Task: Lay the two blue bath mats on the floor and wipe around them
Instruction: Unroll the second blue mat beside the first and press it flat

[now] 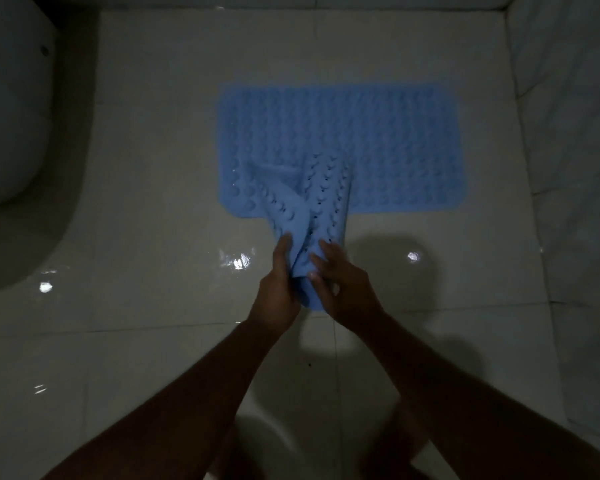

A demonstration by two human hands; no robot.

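Fingers (284, 249) of both hands clamp the near end of rolled mat (321, 206): left hand (279, 282), right hand (343, 285). Roll's long axis runs away from them, over flat mat (378, 133) on floor (153, 168).

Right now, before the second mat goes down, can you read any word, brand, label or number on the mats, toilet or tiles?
None: no text can be read anywhere in this dim view. The flat blue mat and the folded blue mat held by the left hand and right hand show only bumps and holes; the toilet and floor tiles carry no visible print.
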